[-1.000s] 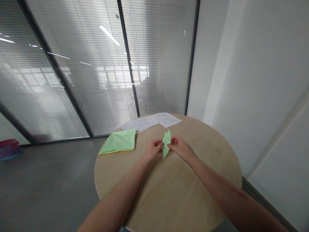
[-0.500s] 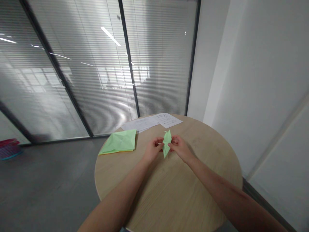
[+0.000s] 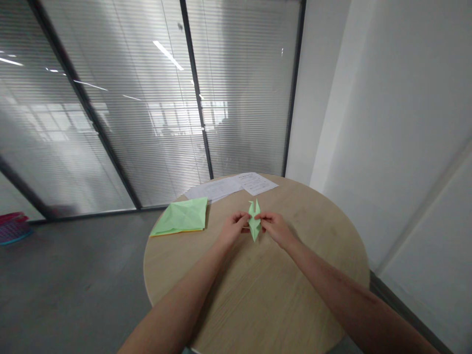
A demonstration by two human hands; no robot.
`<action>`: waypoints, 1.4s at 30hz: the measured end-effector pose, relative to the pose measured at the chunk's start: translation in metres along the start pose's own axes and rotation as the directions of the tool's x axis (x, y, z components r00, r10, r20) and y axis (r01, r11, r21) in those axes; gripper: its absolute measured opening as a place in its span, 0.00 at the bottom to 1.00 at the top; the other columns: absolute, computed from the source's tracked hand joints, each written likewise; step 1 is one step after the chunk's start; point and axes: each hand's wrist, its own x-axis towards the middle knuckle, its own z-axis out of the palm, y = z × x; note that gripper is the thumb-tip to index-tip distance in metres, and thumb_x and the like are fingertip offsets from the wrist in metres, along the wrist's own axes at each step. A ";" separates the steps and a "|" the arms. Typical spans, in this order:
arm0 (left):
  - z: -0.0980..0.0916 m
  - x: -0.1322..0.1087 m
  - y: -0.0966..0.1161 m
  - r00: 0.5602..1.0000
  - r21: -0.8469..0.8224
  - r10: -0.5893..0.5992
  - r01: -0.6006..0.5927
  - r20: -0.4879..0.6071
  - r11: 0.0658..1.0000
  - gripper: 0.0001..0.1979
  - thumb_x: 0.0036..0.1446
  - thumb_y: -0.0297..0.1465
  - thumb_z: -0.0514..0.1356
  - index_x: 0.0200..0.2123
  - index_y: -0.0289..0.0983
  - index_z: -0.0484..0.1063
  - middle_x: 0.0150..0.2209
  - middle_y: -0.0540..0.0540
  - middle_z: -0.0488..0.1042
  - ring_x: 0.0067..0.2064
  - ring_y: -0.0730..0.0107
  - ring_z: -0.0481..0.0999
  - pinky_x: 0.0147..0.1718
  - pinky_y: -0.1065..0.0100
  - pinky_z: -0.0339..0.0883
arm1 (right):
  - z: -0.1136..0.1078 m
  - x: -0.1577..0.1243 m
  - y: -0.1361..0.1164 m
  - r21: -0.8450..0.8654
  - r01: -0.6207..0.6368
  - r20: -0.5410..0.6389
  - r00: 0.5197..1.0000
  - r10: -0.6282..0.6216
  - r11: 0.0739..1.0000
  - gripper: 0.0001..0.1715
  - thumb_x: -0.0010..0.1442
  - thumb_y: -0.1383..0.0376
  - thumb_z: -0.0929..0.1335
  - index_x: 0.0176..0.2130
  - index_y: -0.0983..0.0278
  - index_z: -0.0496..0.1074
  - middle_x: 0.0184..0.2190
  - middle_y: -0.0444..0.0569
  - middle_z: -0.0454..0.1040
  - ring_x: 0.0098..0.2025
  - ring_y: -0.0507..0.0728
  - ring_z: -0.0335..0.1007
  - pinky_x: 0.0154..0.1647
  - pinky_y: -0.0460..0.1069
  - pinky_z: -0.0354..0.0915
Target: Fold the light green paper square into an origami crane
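A small folded light-green origami piece (image 3: 254, 227) is held up between my two hands over the round table. It has two narrow points at the top, one with a bent tip, and a single point at the bottom. My left hand (image 3: 236, 226) pinches its left edge between thumb and fingers. On the other side, my right hand (image 3: 273, 225) is closed on the right edge, its fingertips near the base of the upper points. Parts of the fingers are hidden behind the paper.
Creased green paper sheets (image 3: 182, 217), with a yellow edge beneath, lie at the left of the wooden table (image 3: 258, 300). Printed white sheets (image 3: 254, 183) rest along the far edge. A glass partition with blinds (image 3: 243, 98) stands behind; a pink basket (image 3: 14, 228) is on the floor.
The two upper points of the origami piece now stand apart, where they showed close together before. My right fingers have shifted slightly up and left along it.
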 end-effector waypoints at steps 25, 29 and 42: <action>-0.001 -0.003 0.005 0.949 0.264 0.313 -0.295 -0.029 0.918 0.10 0.54 0.33 0.66 0.40 0.37 0.75 0.38 0.44 0.78 0.38 0.64 0.77 0.31 0.68 0.72 | 0.002 -0.005 -0.006 0.123 -0.018 0.207 0.978 -0.008 0.992 0.20 0.53 0.53 0.75 0.40 0.64 0.77 0.33 0.47 0.78 0.32 0.55 0.71 0.31 0.46 0.64; -0.002 -0.004 0.007 0.939 0.302 0.337 -0.303 -0.065 0.904 0.13 0.54 0.33 0.66 0.44 0.38 0.76 0.43 0.42 0.79 0.42 0.61 0.77 0.31 0.68 0.71 | 0.004 -0.008 -0.010 0.111 -0.047 0.260 0.966 0.016 0.993 0.19 0.51 0.54 0.76 0.38 0.65 0.77 0.32 0.47 0.78 0.33 0.55 0.71 0.33 0.47 0.65; -0.001 -0.003 0.012 0.945 0.140 0.306 -0.290 -0.118 0.947 0.19 0.53 0.40 0.69 0.44 0.37 0.71 0.29 0.51 0.74 0.33 0.66 0.77 0.30 0.68 0.71 | 0.007 -0.011 -0.010 0.074 -0.016 0.299 0.954 -0.007 0.997 0.16 0.50 0.57 0.75 0.38 0.64 0.79 0.35 0.48 0.81 0.37 0.58 0.74 0.40 0.51 0.68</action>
